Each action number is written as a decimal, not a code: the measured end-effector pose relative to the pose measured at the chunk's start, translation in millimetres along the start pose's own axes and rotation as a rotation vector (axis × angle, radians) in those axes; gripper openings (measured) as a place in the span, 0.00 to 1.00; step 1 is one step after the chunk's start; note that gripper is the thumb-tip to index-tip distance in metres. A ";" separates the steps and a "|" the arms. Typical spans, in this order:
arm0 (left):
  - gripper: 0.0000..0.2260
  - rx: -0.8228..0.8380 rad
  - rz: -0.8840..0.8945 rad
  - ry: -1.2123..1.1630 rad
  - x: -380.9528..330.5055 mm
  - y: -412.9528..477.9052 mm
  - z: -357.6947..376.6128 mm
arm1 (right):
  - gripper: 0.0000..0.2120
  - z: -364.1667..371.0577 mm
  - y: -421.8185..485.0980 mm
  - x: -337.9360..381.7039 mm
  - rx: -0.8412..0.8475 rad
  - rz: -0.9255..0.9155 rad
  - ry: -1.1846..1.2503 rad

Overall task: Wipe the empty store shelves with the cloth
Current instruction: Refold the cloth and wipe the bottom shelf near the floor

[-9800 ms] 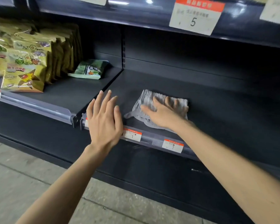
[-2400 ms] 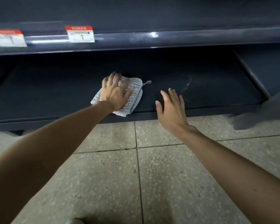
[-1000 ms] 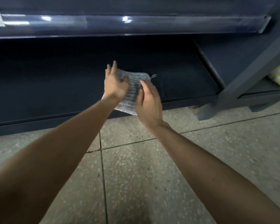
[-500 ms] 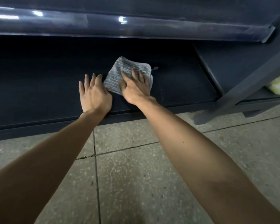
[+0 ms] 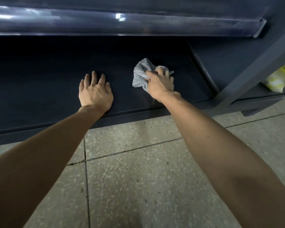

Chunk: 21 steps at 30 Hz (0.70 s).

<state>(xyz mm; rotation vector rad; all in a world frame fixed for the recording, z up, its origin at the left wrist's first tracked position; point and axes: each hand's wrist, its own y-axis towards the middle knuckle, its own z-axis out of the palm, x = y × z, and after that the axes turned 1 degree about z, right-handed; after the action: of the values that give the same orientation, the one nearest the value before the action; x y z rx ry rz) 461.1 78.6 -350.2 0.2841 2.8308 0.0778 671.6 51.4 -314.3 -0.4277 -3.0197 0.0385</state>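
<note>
On the bottom shelf, right of middle, my right hand has its grip clamped on the bunched cloth, pressing it down to wipe. My left hand lies flat, fingers apart, likely bracing me as I lean.

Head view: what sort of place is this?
Probably a shop aisle: a bare bottom shelf of dark metal racking, a clear price-label strip on the shelf edge above, and a yellow packet on the neighbouring bay.
</note>
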 end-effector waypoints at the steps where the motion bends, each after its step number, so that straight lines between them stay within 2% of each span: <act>1: 0.24 0.010 0.007 -0.002 -0.3 -1.2 -1.2 | 0.20 -1.8 -12.0 -5.3 0.013 0.000 0.000; 6: 0.23 0.045 0.071 -0.043 -4.4 -21.8 -7.4 | 0.22 0.0 -94.9 -16.8 -0.037 -0.165 -0.003; 8: 0.23 0.072 0.104 -0.074 -6.1 -32.6 -10.5 | 0.25 1.9 -129.0 -22.8 0.026 -0.208 0.012; 11: 0.23 0.107 0.156 -0.101 -8.0 -46.2 -14.0 | 0.29 19.9 -182.4 -43.3 0.197 -0.099 -0.056; 12: 0.23 0.115 0.170 -0.103 -8.4 -49.9 -13.9 | 0.28 27.6 -198.9 -52.0 0.190 -0.022 -0.036; 15: 0.23 0.111 0.201 -0.082 -8.3 -58.1 -9.8 | 0.23 33.5 -215.7 -61.6 -0.066 0.150 0.136; 19: 0.22 0.074 0.229 -0.066 -16.9 -65.9 -2.8 | 0.20 12.2 -186.7 -38.3 -0.474 0.166 0.285; 21: 0.22 0.036 0.205 -0.072 -20.7 -66.4 0.3 | 0.20 3.3 -166.6 -20.6 -0.546 0.148 0.316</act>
<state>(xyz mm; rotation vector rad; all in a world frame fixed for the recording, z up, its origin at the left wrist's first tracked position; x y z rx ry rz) 468.2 9.5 -350.0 0.5733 2.7256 0.0589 645.0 -114.3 -313.2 -0.6264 -2.6415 -0.7766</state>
